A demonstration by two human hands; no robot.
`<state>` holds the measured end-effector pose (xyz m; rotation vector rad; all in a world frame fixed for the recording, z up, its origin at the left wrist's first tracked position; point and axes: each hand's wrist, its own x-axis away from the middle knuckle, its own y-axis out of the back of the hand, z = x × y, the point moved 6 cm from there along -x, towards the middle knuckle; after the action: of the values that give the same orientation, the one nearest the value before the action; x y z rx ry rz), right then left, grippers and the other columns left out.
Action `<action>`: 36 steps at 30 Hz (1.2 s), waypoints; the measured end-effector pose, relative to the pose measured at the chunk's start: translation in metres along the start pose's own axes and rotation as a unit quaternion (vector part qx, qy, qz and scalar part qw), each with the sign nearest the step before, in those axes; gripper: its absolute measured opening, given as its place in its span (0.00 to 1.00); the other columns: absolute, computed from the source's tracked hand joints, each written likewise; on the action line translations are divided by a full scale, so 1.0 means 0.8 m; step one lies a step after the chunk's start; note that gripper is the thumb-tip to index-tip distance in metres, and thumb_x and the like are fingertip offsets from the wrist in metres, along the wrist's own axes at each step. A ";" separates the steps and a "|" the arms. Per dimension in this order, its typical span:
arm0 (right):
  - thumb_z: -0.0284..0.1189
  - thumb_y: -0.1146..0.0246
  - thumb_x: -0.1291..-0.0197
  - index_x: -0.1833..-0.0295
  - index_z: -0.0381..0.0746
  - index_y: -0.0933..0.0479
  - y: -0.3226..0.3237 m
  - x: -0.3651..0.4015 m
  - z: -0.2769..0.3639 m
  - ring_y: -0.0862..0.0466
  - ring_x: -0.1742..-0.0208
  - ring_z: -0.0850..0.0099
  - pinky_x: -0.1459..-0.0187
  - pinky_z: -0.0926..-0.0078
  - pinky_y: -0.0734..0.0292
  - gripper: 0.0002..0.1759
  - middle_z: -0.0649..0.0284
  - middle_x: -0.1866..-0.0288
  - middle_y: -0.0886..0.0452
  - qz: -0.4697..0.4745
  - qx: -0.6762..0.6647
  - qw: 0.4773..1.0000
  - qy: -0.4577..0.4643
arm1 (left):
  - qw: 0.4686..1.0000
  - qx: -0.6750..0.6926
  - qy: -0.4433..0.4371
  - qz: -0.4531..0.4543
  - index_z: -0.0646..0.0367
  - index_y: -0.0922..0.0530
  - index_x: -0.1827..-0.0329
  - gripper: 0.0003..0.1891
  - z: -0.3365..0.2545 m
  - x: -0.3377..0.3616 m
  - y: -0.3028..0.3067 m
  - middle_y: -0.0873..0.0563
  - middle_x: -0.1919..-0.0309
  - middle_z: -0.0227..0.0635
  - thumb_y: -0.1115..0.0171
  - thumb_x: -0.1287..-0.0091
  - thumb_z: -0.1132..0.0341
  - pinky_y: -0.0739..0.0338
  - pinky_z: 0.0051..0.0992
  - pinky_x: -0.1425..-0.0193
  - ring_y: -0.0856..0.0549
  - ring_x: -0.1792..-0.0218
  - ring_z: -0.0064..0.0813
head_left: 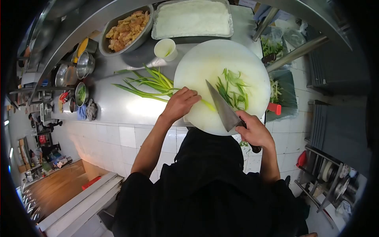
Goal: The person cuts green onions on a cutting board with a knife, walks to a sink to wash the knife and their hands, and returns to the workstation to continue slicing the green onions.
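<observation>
On the round white cutting board [197,63], my right hand [254,129] is closed round the dark handle of a large knife [223,108], its blade pointing up and left. My left hand [181,104] is closed on a green onion [208,105] whose pale end lies on the board, left of the blade. Cut green strips [235,90] lie to the right of the knife. More green onions [152,82] spread over the steel counter beyond my left hand.
A white cup [166,49] stands near the board's upper left edge. Behind it are a bowl of raw meat [128,31] and a tray of white powder [192,19]. Metal bowls [85,65] line the left end. A red handle [274,108] juts out at the board's right.
</observation>
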<state>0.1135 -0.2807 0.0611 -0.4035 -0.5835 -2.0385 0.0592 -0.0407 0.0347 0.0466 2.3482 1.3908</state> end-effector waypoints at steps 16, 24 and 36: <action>0.24 0.44 0.43 0.53 0.31 0.34 -0.029 0.003 -0.002 0.21 0.64 0.37 0.61 0.45 0.29 0.14 0.38 0.70 0.21 -0.072 0.217 0.973 0.002 | 0.991 0.067 -0.113 0.015 0.61 0.19 0.58 0.12 -0.007 0.007 -0.017 0.18 0.55 0.36 0.33 0.46 0.75 0.19 0.31 0.54 0.18 0.56 0.36; 0.22 0.46 0.43 0.52 0.29 0.31 -0.072 -0.017 0.071 0.16 0.60 0.39 0.54 0.43 0.22 0.13 0.37 0.66 0.17 -0.054 0.390 0.911 -0.120 | 0.981 0.092 -0.169 -0.010 0.62 0.19 0.61 0.08 -0.004 0.002 -0.018 0.21 0.61 0.33 0.38 0.43 0.72 0.20 0.29 0.60 0.20 0.58 0.32; 0.20 0.44 0.44 0.59 0.28 0.31 -0.101 -0.027 0.085 0.15 0.66 0.38 0.61 0.43 0.19 0.08 0.36 0.72 0.18 -0.089 0.367 0.922 -0.089 | 0.974 0.148 -0.168 0.020 0.62 0.20 0.64 0.06 0.000 0.001 -0.025 0.23 0.65 0.32 0.40 0.44 0.72 0.21 0.31 0.61 0.21 0.60 0.33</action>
<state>0.0577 -0.1918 0.0876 -0.0803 -1.4714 -1.7900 0.0618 -0.0504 0.0175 0.3855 2.2509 0.9496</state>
